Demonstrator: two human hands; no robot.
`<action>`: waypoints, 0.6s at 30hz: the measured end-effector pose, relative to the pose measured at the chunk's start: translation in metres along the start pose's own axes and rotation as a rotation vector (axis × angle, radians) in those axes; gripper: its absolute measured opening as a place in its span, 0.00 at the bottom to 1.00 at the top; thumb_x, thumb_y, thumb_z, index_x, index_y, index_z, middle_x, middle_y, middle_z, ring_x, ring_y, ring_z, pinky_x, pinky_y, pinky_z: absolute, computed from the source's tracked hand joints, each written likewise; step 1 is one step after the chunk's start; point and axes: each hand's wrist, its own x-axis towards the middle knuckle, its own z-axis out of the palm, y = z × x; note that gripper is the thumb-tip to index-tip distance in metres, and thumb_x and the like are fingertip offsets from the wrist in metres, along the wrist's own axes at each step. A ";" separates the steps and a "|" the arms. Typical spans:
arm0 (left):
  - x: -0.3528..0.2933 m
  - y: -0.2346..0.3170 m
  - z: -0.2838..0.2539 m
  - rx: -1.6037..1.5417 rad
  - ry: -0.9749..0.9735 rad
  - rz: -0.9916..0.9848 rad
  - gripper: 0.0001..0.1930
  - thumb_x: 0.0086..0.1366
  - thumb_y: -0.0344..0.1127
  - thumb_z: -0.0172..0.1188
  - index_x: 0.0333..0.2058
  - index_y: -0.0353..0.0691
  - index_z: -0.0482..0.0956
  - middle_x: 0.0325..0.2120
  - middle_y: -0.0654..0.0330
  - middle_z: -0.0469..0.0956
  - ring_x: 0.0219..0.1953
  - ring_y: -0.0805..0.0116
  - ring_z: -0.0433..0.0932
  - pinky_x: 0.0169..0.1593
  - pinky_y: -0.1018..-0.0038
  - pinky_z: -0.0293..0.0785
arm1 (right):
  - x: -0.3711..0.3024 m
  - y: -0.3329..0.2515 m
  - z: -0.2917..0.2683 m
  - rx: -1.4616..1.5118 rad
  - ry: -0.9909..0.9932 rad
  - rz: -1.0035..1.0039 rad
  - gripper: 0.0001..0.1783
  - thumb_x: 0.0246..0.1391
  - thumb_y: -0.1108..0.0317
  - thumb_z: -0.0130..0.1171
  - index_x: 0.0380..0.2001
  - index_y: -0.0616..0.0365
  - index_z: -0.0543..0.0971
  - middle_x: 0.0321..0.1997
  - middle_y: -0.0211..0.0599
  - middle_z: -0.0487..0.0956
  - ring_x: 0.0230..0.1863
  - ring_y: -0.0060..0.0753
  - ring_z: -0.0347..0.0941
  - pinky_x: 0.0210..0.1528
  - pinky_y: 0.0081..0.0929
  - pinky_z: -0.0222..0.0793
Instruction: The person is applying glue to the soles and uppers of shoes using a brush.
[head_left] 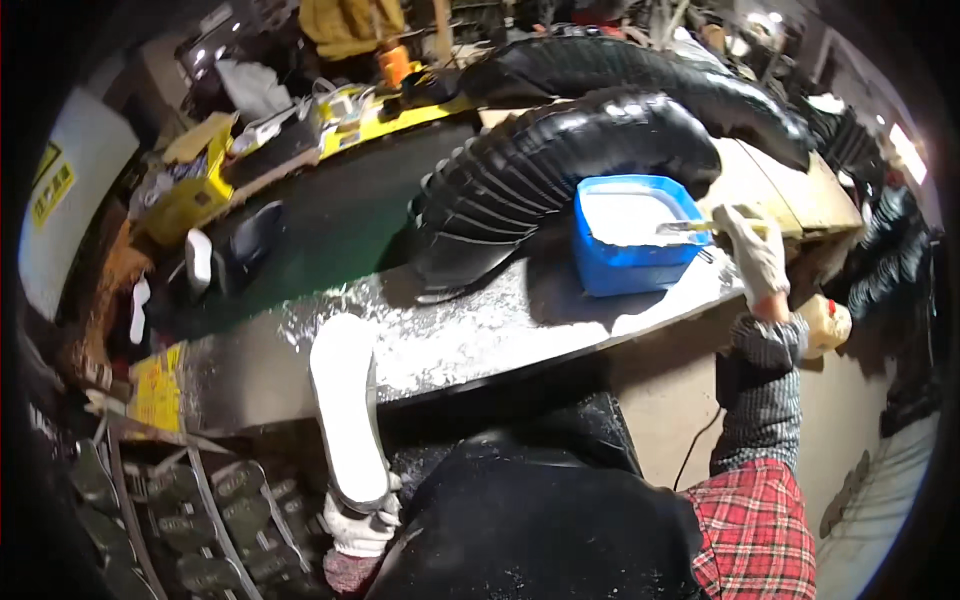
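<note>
My left hand (360, 527), in a pale glove, is closed around the lower end of a shoe sole (345, 410). The sole's upward face is bright white, and its far end reaches over the table's near edge. In my right hand (752, 250), also gloved, is the handle of a brush (690, 228). The brush's tip lies over the right part of a blue tub (628, 268) holding white liquid (625, 213). Behind the tub, a curved row of black shoe soles (560, 150) stands packed together.
A second row of black soles (640, 65) lies farther back. White splatter covers the table (470, 340) near its front edge. At the left, soles (199, 258) rest by a green belt (330, 235). A yellow bin (195, 205) is beyond, and a rack (200, 510) stands lower left.
</note>
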 end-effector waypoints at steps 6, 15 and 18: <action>0.023 0.007 -0.011 -0.092 -0.247 -0.300 0.46 0.56 0.72 0.53 0.60 0.37 0.64 0.50 0.39 0.74 0.48 0.50 0.79 0.38 0.61 0.82 | -0.075 -0.109 0.125 0.235 -0.420 -0.027 0.10 0.59 0.68 0.57 0.38 0.64 0.81 0.34 0.34 0.82 0.35 0.23 0.79 0.37 0.22 0.76; 0.031 0.020 -0.071 0.001 -0.110 -0.011 0.38 0.69 0.64 0.37 0.61 0.32 0.63 0.44 0.37 0.76 0.33 0.45 0.82 0.36 0.53 0.81 | -0.090 -0.089 0.336 0.516 -0.808 0.021 0.13 0.61 0.67 0.59 0.39 0.69 0.78 0.30 0.32 0.82 0.32 0.16 0.75 0.35 0.16 0.72; 0.033 0.021 -0.125 0.253 -0.031 0.154 0.40 0.69 0.65 0.37 0.63 0.34 0.60 0.49 0.39 0.74 0.42 0.44 0.79 0.48 0.45 0.76 | -0.097 -0.095 0.300 0.422 -0.993 -0.194 0.12 0.61 0.67 0.58 0.39 0.67 0.79 0.30 0.34 0.82 0.29 0.22 0.76 0.37 0.20 0.74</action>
